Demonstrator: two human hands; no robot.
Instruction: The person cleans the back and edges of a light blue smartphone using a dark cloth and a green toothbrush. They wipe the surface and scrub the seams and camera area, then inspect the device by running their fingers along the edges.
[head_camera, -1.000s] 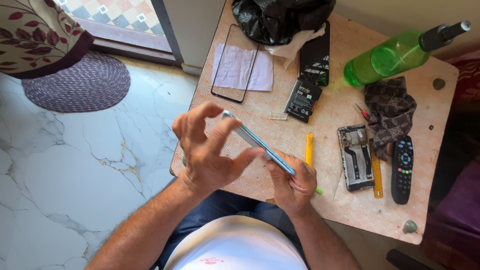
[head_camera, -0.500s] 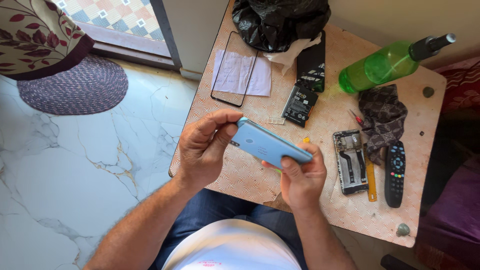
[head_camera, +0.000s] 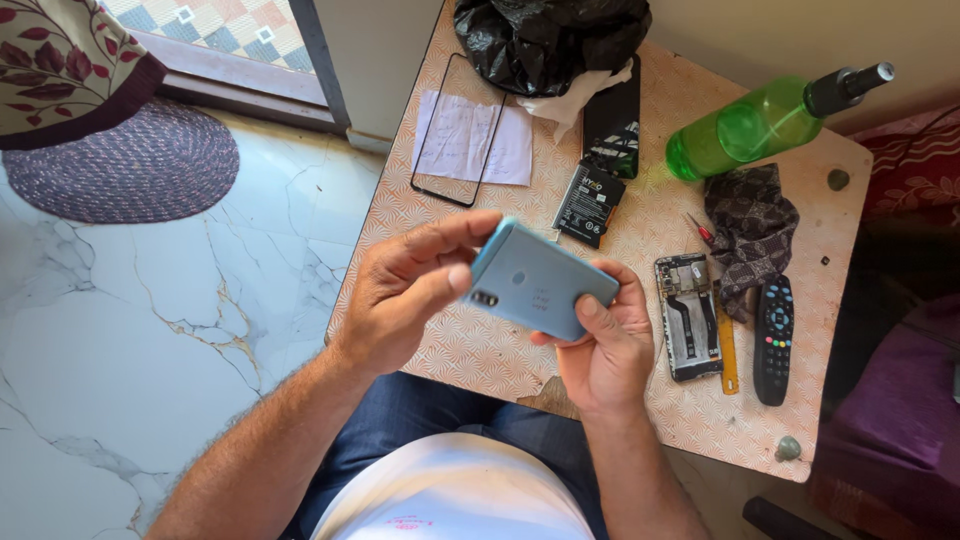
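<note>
Work in hand: light-blue phone back cover (head_camera: 540, 280) held over the small patterned table (head_camera: 480, 350), outer face up, camera cut-out toward the left end
Left hand (head_camera: 405, 290): closed on the cover's left end, thumb and forefinger pinching beside the camera cut-out
Right hand (head_camera: 605, 345): closed under and around the cover's right end, thumb on the near edge
Done, judged from the layout: phone already opened; stripped phone body (head_camera: 688, 315) lying apart on the table with its insides showing, battery (head_camera: 590, 203) out and lying separately
Left, as far as visible: cover apart from the body, battery not in place, black screen glass frame (head_camera: 458, 130) lying loose on a white paper sheet (head_camera: 520, 150)
Around: green spray bottle (head_camera: 765, 122) on its side, dark patterned cloth (head_camera: 752, 235), black remote control (head_camera: 774, 340), yellow strip tool (head_camera: 729, 352) beside the body, black plastic bag (head_camera: 550, 40) at the far edge
In the way: little; body lies just right of the right hand, with the remote and cloth close around it
</note>
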